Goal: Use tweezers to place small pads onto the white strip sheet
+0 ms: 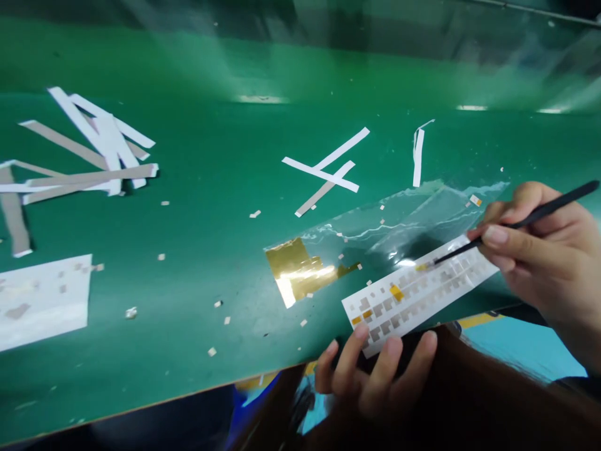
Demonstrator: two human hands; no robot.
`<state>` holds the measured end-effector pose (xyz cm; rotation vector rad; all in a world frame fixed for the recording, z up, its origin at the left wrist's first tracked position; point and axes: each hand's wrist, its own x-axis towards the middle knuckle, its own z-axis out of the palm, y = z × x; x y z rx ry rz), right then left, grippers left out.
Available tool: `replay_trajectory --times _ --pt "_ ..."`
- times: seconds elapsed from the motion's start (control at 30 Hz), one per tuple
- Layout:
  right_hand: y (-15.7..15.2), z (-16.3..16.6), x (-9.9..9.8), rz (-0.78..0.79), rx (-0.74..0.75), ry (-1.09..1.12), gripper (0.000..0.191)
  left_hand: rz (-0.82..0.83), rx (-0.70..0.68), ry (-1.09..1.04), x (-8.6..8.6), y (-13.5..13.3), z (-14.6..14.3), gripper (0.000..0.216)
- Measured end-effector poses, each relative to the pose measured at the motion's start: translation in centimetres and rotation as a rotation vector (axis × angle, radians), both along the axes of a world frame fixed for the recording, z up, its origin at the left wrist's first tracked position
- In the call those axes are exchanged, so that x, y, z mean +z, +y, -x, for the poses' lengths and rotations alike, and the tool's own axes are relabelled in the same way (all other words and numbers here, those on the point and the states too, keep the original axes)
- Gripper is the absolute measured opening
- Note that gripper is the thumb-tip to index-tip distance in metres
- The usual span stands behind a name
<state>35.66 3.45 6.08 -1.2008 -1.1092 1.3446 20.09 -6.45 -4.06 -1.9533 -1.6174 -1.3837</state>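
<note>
Black tweezers (pixel 530 219) are gripped in my right hand (pixel 549 250), their tips down on a white sticker sheet (pixel 417 326). At the tips lies a small amber film piece (pixel 424 266). More amber pieces (pixel 397 292) sit on the sheet among rows of grey shapes. The sheet is tilted along the table's near edge. My left hand (pixel 375 376) has its fingers spread, one fingertip touching the sheet's lower left end; its palm is in shadow. Just beyond the sheet lies clear film (pixel 399 232) with a shiny gold-amber sheet (pixel 300 272) at its left end.
White and grey paper strips (pixel 107 144) are heaped at the left on the green table (pixel 197 156). Other strips (pixel 323 169) lie crossed farther back. A white sheet (pixel 47 300) lies at the left edge. Tiny scraps (pixel 212 352) are scattered about. Dark hair (pixel 451 388) hangs in front.
</note>
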Motion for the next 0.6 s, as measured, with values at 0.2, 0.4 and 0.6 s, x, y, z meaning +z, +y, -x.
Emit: replay_trajectory --times 0.2,0.4,0.6 --pt "-2.5 1.9 -2.6 0.262 0.126 0.030 0.024 0.112 0.006 -0.021 -0.5 -0.8 1.1 0.015" --pt "-3.0 2.9 -3.6 0.137 0.049 -0.008 0.024 0.083 0.050 -0.076 -0.7 -0.5 0.6 0.020" --pt "-2.8 3.1 -3.2 0.154 0.062 -0.037 0.024 0.151 0.041 -0.129 -0.2 -0.9 0.7 0.021"
